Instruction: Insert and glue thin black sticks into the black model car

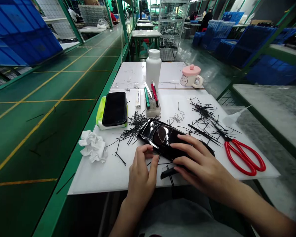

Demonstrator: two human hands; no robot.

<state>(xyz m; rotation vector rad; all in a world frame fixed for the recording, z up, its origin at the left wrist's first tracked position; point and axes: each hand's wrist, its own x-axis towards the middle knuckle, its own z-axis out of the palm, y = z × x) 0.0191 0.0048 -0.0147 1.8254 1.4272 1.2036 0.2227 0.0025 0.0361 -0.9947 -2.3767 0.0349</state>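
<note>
A glossy black model car (pixel 160 135) lies at a slant on the white work surface in front of me. My right hand (pixel 197 158) rests over its right part, with fingers spread across the body and holding it. At the car's near left side is my left hand (pixel 143 171), its fingers curved and the thumb apart; the fingertips are close to or touching the car's edge. Below the right fingers sits a small black part (pixel 168 171). Thin black strips (pixel 136 123) are heaped behind the car's left end, and another heap of strips (pixel 203 112) lies to the right.
Red-handled scissors (pixel 245 156) lie at right. Behind the car stand a pen holder (pixel 153 112), white bottle (pixel 153 67) and lidded mug (pixel 190 79). A phone (pixel 115 108) and crumpled tissue (pixel 93 146) are at left, beside the green conveyor belt (pixel 39 131).
</note>
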